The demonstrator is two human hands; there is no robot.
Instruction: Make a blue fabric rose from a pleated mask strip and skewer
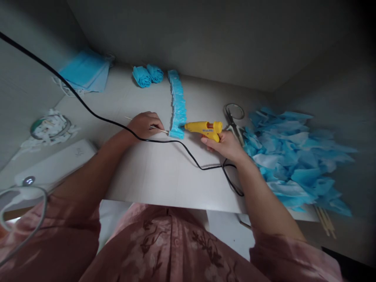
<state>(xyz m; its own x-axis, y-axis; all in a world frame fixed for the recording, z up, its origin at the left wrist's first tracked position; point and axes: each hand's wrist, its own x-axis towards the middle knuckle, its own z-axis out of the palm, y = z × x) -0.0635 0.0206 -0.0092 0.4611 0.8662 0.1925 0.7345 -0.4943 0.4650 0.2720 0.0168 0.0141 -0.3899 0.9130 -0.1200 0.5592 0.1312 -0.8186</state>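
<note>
My right hand (pixel 227 144) is closed around the handle of a yellow hot glue gun (pixel 201 127). The gun's nozzle points left and meets the near end of a ruffled blue strip (pixel 178 102), which runs away from me along the table. Closed on a thin wooden stick (pixel 162 129), my left hand (pixel 147 124) rests left of the strip. One end of the stick touches the strip's near end. Two blue fabric roses (pixel 147 75) lie beyond my left hand.
Scissors (pixel 233 121) and a heap of blue fabric pieces (pixel 296 160) lie on the right. A black cord (pixel 147 140) crosses the table. At left are blue face masks (pixel 85 70), a tape roll with white scraps (pixel 53 125) and a white power bank (pixel 58 162).
</note>
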